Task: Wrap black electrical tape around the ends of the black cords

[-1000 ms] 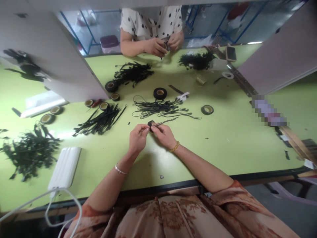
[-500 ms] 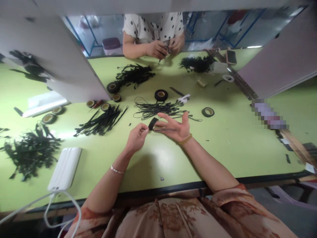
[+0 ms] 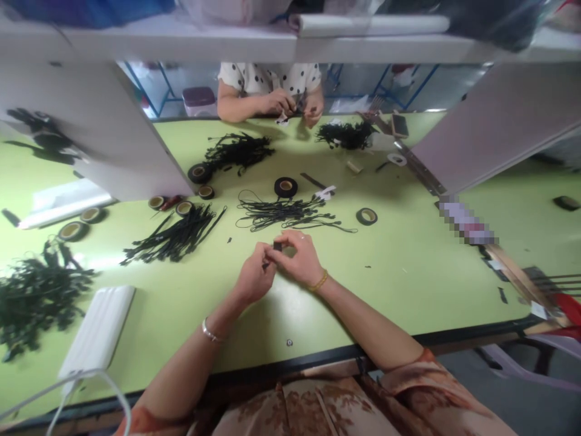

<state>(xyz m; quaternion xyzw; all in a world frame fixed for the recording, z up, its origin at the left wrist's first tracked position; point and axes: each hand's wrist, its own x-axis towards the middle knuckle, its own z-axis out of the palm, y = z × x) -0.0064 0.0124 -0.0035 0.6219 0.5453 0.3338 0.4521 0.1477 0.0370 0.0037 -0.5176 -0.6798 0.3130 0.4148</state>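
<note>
Over the middle of the table, my left hand (image 3: 258, 272) and my right hand (image 3: 300, 259) meet fingertip to fingertip. Both are closed around black tape (image 3: 277, 246), of which only a small dark patch shows between the fingers. The rest of it is hidden by my hands. Just beyond lies a loose bunch of thin black looped cords (image 3: 284, 212). A large black tape roll (image 3: 285, 187) rests behind the cords, and a smaller black tape roll (image 3: 367, 216) lies to their right.
At left are black cable bundles (image 3: 175, 233), a leafy-looking dark pile (image 3: 40, 297) and a white power bank (image 3: 97, 330) with a cable. A co-worker's hands (image 3: 290, 106) work across the table. White partitions (image 3: 136, 133) rise on both sides beneath a shelf (image 3: 204, 45).
My right hand has gone from spread fingers to closed, and both hands have come together around the tape. The whole view has shifted, showing more of the shelf above.
</note>
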